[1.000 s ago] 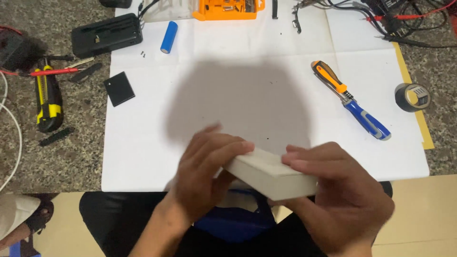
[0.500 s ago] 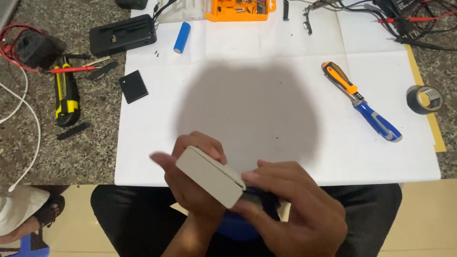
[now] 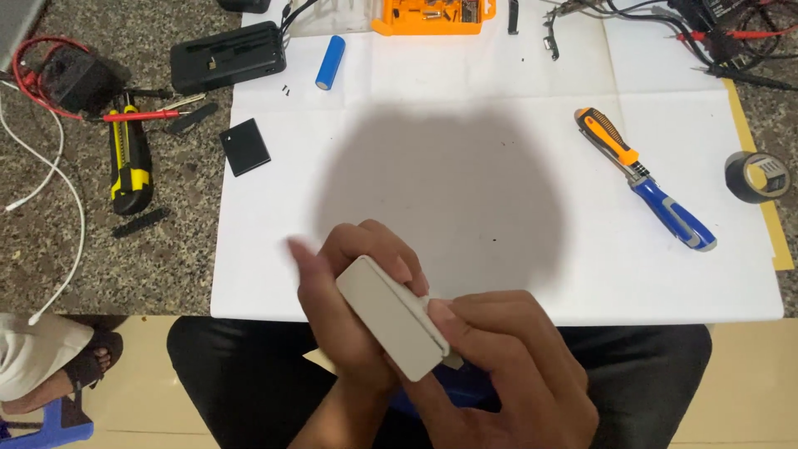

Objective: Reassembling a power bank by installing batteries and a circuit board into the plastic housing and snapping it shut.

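A flat white rectangular box [image 3: 391,318] is held between both hands over my lap, just below the near edge of the white paper sheet [image 3: 499,166]. My left hand [image 3: 345,312] cups it from below and behind, fingers wrapped over its far end. My right hand [image 3: 507,366] grips its near right end, thumb pressed on the corner. The box is tilted, one long edge facing up.
On the paper lie a blue cylindrical battery [image 3: 329,61], a small black square part [image 3: 245,146] and an orange-and-blue screwdriver [image 3: 644,179]. A black case [image 3: 229,56], an orange parts tray [image 3: 432,15], a yellow utility knife [image 3: 130,162], a tape roll [image 3: 756,176] and cables surround it.
The box has been turned in my hands from lying wide toward the right to a narrower, tilted pose toward the left. Both hands kept hold of it.
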